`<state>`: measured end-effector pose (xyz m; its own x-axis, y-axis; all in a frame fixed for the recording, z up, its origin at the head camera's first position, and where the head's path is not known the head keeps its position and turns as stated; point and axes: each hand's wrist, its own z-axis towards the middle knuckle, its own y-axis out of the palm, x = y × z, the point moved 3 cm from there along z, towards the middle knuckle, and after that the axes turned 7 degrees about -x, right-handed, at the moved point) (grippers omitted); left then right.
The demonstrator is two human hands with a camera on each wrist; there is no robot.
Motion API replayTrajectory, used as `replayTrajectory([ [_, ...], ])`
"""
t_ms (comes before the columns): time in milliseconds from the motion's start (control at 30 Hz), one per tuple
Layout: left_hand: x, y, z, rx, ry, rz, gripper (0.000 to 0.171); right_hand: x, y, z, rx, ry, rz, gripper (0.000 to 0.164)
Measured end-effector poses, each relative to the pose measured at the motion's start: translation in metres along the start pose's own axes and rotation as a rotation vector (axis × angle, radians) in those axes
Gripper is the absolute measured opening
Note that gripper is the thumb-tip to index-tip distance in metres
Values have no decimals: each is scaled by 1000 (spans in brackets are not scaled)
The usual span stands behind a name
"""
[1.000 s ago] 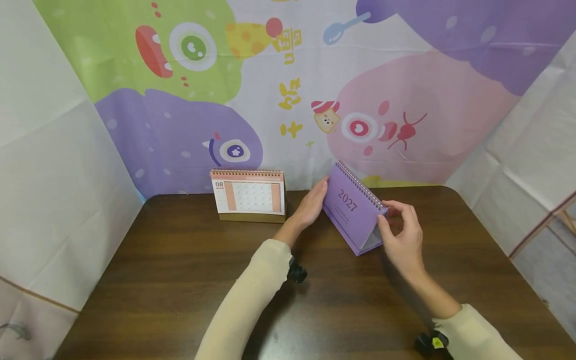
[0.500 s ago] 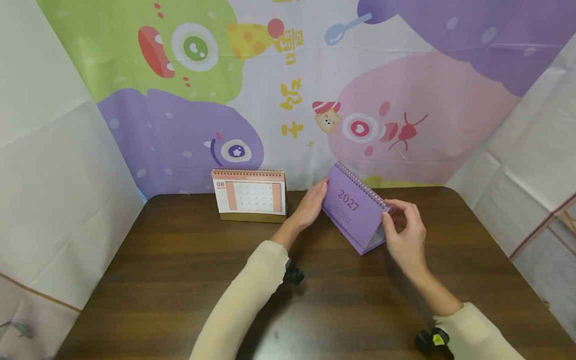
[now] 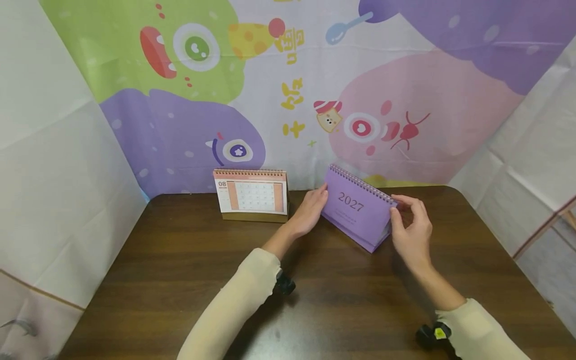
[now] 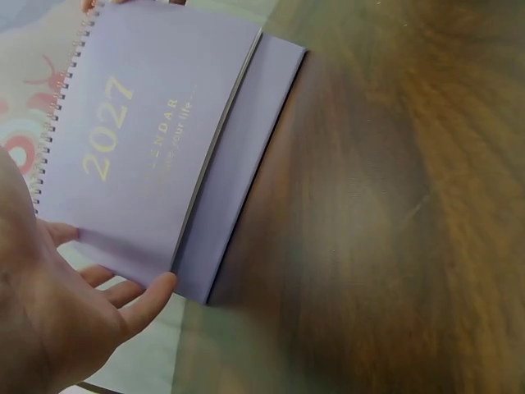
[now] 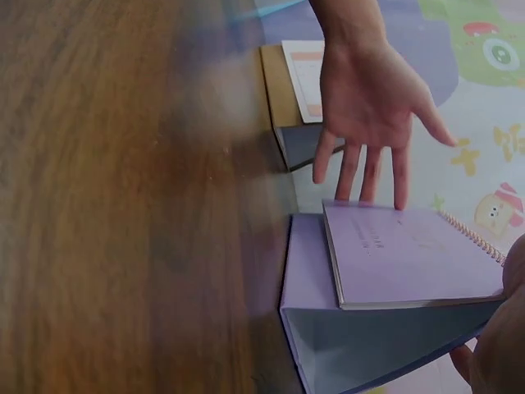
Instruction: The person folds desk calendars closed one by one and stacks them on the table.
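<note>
A purple desk calendar (image 3: 353,205) marked 2027 stands as a tent on the table, its spiral binding along the top. My left hand (image 3: 309,212) touches its left edge with straight fingers, as the left wrist view also shows with the palm and fingertips (image 4: 152,300) at the cover's side. At the upper right corner my right hand (image 3: 411,230) pinches the calendar, thumb in front and fingers behind. In the right wrist view the grey inner side (image 5: 361,341) of the stand shows, and most of the right hand (image 5: 500,336) is cut off by the frame edge.
A second desk calendar (image 3: 254,195), open at page 08 with a gold-brown base, stands left of my left hand. Behind the dark wooden table (image 3: 342,300) hangs a cartoon-printed cloth (image 3: 288,75). White cloth panels (image 3: 45,140) flank both sides.
The purple calendar has turned so its cover faces further toward me. Its right end has moved rightward with my right hand; my left hand stays at its left edge, its forearm swinging slightly left.
</note>
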<state>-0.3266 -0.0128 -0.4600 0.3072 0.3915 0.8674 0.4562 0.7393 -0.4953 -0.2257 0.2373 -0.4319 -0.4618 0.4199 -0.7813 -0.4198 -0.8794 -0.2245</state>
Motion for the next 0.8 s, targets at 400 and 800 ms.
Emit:
replayTrajectory([
  [400, 18, 4, -29, -8, -56, 69, 70, 5, -2, 13, 15, 51, -26, 31],
  [800, -18, -1, -22, -32, 22, 44, 84, 11, -2, 18, -8, 115, 15, 34],
])
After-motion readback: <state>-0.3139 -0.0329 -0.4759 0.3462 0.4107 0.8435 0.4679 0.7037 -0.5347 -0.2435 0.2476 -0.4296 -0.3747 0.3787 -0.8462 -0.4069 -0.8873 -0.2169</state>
